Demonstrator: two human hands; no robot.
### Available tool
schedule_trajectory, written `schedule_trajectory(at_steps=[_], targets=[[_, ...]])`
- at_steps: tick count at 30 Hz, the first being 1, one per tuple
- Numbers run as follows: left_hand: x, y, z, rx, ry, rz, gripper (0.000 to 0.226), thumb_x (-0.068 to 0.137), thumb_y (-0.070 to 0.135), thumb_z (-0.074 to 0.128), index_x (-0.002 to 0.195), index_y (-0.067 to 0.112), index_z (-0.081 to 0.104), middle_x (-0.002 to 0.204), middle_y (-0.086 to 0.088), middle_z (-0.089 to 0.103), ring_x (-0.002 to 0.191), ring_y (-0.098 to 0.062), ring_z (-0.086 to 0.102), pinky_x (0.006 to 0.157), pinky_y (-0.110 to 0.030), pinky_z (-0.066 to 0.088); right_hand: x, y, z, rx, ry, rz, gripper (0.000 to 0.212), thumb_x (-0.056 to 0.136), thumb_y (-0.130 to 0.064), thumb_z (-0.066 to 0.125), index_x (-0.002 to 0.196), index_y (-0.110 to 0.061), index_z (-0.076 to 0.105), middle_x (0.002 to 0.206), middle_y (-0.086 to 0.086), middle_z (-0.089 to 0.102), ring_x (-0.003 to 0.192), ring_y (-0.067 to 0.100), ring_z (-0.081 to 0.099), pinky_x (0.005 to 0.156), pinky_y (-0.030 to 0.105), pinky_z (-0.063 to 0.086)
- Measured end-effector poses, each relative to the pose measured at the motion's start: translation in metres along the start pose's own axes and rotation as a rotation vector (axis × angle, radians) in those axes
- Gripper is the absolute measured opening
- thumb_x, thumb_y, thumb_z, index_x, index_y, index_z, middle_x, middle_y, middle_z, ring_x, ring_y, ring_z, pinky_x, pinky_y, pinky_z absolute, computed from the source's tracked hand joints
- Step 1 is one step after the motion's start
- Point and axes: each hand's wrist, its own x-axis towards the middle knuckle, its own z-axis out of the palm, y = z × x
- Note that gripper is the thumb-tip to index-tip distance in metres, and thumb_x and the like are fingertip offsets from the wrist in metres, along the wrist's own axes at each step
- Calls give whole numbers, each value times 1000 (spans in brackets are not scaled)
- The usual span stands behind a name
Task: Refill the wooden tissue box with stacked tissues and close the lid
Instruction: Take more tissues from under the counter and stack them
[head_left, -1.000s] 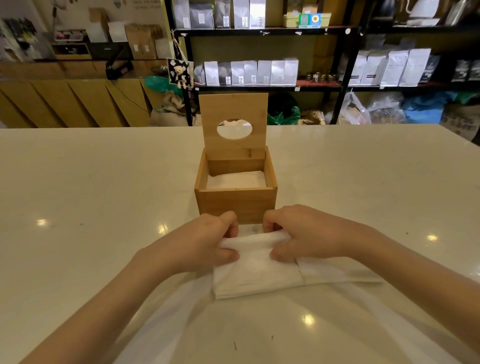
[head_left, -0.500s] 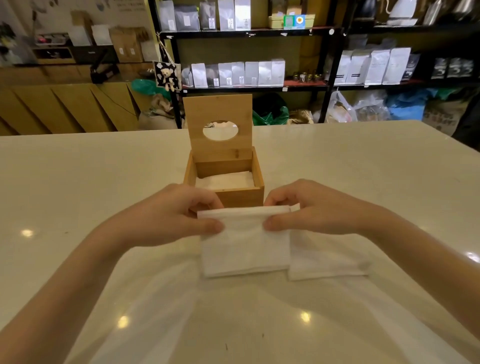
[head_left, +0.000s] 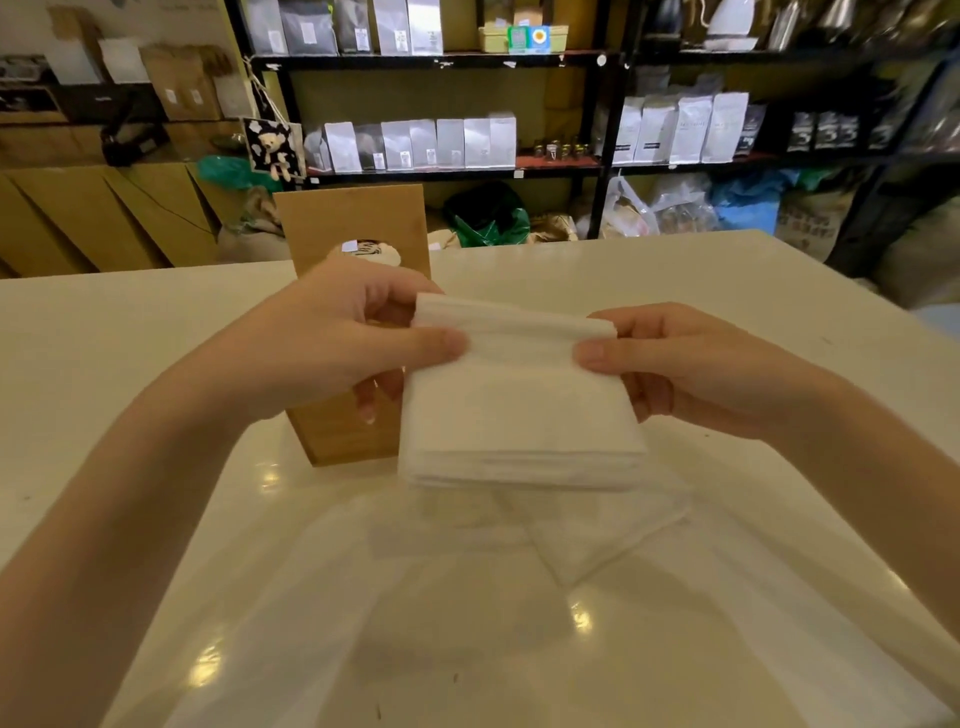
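1. Both hands hold one stack of tissues (head_left: 519, 400) in the air above the worktop (head_left: 104, 364), between the person and the wooden tissue box (head_left: 348, 431).
2. The left hand (head_left: 332, 348) pinches the stack's upper left corner, thumb on the near face and fingers curled behind it.
3. The right hand (head_left: 675, 364) pinches the upper right corner in the same way; the two hands are apart, one at each side of the stack.
4. The stack is white, soft and square, its layered edges showing along the bottom.
5. The box stands just behind the left hand, partly hidden by it. It is plain light wood with flat sides.
6. Its lid (head_left: 353, 223) stands upright, a flat wooden panel with an oval hole, partly covered by the left hand.
7. A second batch of white tissues (head_left: 597, 540) lies flat on the worktop below the lifted stack, blurred.
8. The worktop is pale, smooth and glossy, with small light reflections.
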Motion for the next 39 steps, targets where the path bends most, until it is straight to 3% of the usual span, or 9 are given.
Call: schedule_trajectory(at_steps=[4,8,10,13,26,30,32,35,39], targets=[[7,7,6,-164,59,-38,23,58,34,63,80,28,69,65,8,74,45,-8,62,33,-14,46,-2,0,-7,39,18,9,26,70,-24,60,92,-17,71,78,-3,74,63,11,68,54,21,58],[13,0,28,-227,-44,-135,19,72,22,66,89,16,70,70,-1,76,47,-10,66,36,-16,48,0,1,-29,-40,126,82,26,63,-28,65,86,-18,73,82,-3,75,77,17,67,77,32,55],[16,-8,42,-222,-100,-199,22,78,16,66,99,10,67,75,-9,76,52,-13,69,39,-17,50,2,6,-36,-107,124,143,7,70,-24,67,72,-20,73,69,-6,71,67,11,65,67,25,53],[20,-16,59,-210,-143,-267,17,81,15,66,98,10,66,74,-10,76,56,-14,71,41,-18,51,5,20,-43,-213,100,248,22,85,-18,61,64,-20,66,54,-12,64,47,1,57,42,14,44],[30,-45,87,-131,-232,-361,13,84,15,65,94,7,64,70,-10,73,54,-17,68,43,-23,52,2,55,-45,-371,81,338,23,87,-24,61,64,-22,58,53,-12,62,50,7,56,44,21,45],[31,-49,88,82,-240,-342,19,81,27,67,96,16,61,65,-5,72,50,-13,64,45,-23,48,3,57,-46,-493,85,309,8,83,-25,65,83,-17,63,71,-3,63,56,13,56,48,24,47],[32,-48,86,206,-221,-317,28,79,37,67,100,21,57,66,-1,69,50,-9,59,51,-23,46,5,56,-48,-660,84,276,22,82,-29,65,101,-20,62,93,-4,63,72,14,60,58,23,47],[34,-43,85,371,-208,-311,40,78,49,61,111,27,53,80,7,60,68,-6,56,57,-22,42,10,50,-49,-774,12,229,41,82,-30,64,121,-28,54,115,-9,56,97,13,58,77,21,46],[36,-36,88,509,-250,-256,47,81,54,54,114,22,59,99,4,60,88,-11,57,78,-32,50,19,38,-48,-823,-152,276,45,80,-29,66,124,-31,55,116,-17,58,108,8,53,88,20,43]])
